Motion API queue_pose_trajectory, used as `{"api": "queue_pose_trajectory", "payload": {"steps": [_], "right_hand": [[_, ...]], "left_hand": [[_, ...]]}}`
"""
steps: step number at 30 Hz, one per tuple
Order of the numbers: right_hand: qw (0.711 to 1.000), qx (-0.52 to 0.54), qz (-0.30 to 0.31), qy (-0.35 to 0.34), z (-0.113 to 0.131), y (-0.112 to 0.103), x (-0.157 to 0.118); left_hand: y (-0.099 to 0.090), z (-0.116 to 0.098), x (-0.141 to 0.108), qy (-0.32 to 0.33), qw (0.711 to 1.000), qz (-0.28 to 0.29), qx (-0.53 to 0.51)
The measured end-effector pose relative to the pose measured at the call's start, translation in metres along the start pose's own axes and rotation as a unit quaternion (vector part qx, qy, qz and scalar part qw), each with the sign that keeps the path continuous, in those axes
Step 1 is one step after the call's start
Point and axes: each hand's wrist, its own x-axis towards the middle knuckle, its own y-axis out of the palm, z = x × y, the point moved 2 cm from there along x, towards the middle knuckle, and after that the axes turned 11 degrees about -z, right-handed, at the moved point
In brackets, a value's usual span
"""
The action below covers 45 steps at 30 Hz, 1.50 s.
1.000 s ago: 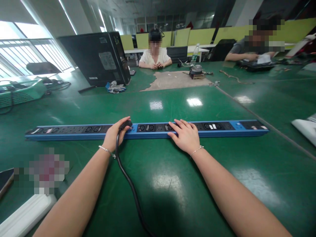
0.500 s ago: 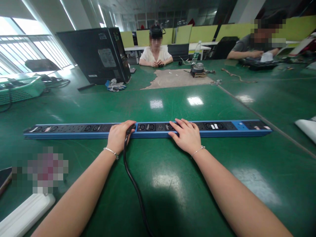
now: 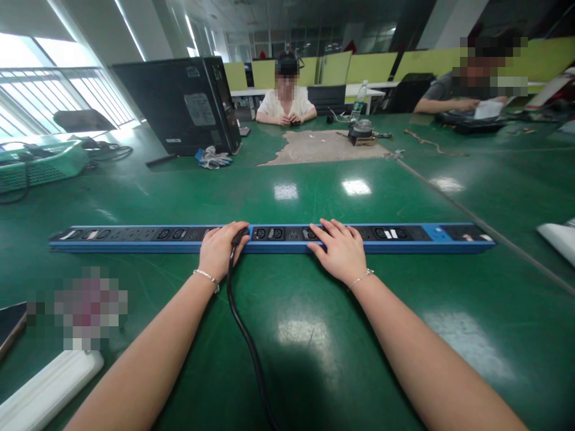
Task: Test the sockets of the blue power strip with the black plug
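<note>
A long blue power strip (image 3: pixel 287 246) with black sockets lies crosswise on the green table (image 3: pixel 188 197). My left hand (image 3: pixel 220 248) is closed around a black plug (image 3: pixel 239 235) at the strip's middle; whether its end sits in a socket is hidden. From the plug a black power cord (image 3: pixel 251 344) runs down toward me and out of view. My right hand (image 3: pixel 340 246) rests on the strip to the right, fingers spread flat over the sockets.
A black computer case (image 3: pixel 175 108) stands at the back left, with gloves (image 3: pixel 213 158) beside it and a green basket (image 3: pixel 45 170) farther left. Two people sit across the table. A white object (image 3: pixel 56 389) and a dark flat object (image 3: pixel 11 320) lie front left.
Both hands keep their places on the plug and the strip. The whole view has shifted very slightly.
</note>
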Motion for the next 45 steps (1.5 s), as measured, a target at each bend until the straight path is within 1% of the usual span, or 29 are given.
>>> {"api": "queue_pose_trajectory", "payload": {"steps": [6, 8, 10, 12, 13, 14, 16, 18, 20, 22, 24, 29, 34, 36, 41, 45], "right_hand": [[1.0, -0.004, -0.005, -0.002, -0.001, 0.0, 0.0], [1.0, -0.006, -0.006, -0.001, -0.001, 0.0, 0.0], [1.0, -0.008, -0.006, -0.002, -0.001, 0.0, 0.0], [1.0, -0.009, -0.007, -0.003, -0.001, 0.0, 0.0], [1.0, -0.01, -0.008, -0.003, -0.001, 0.0, 0.0], [1.0, -0.009, -0.009, -0.003, -0.001, 0.0, 0.0], [1.0, -0.008, -0.012, -0.003, -0.001, 0.0, 0.0], [1.0, -0.006, -0.013, -0.003, -0.001, 0.0, 0.0], [1.0, -0.005, -0.012, -0.003, -0.001, 0.0, 0.0], [1.0, -0.003, -0.01, -0.003, -0.001, 0.0, 0.0], [1.0, -0.003, -0.01, -0.002, -0.002, 0.001, 0.0], [1.0, -0.003, -0.013, -0.002, -0.001, 0.002, 0.0], [1.0, -0.003, -0.016, -0.003, -0.001, 0.002, -0.001], [1.0, -0.003, -0.015, -0.002, -0.002, 0.003, -0.001], [1.0, -0.008, -0.013, 0.0, -0.002, 0.003, 0.0], [1.0, -0.007, -0.01, -0.001, -0.001, 0.002, 0.0]], "left_hand": [[0.007, -0.001, -0.003, -0.016, 0.999, -0.022, -0.037], [0.004, -0.002, -0.001, -0.034, 0.997, -0.041, -0.062], [-0.007, -0.002, 0.005, -0.078, 0.987, -0.099, -0.098], [-0.023, 0.004, 0.012, -0.127, 0.967, -0.183, -0.128], [-0.031, 0.009, 0.014, -0.137, 0.959, -0.208, -0.137], [-0.037, 0.016, 0.017, -0.142, 0.956, -0.216, -0.137], [-0.046, 0.037, 0.016, -0.16, 0.96, -0.202, -0.111], [-0.049, 0.063, 0.009, -0.179, 0.968, -0.158, -0.082], [-0.048, 0.085, 0.0, -0.168, 0.977, -0.108, -0.068], [-0.045, 0.101, -0.008, -0.168, 0.982, -0.067, -0.058], [-0.042, 0.109, -0.013, -0.169, 0.983, -0.041, -0.054], [-0.037, 0.114, -0.012, -0.153, 0.987, -0.022, -0.043], [-0.034, 0.114, -0.012, -0.076, 0.997, 0.003, -0.023], [-0.034, 0.114, -0.012, -0.058, 0.998, 0.008, -0.019], [-0.035, 0.114, -0.014, -0.055, 0.998, 0.004, -0.013], [-0.034, 0.112, -0.014, -0.064, 0.998, 0.018, 0.005]]}}
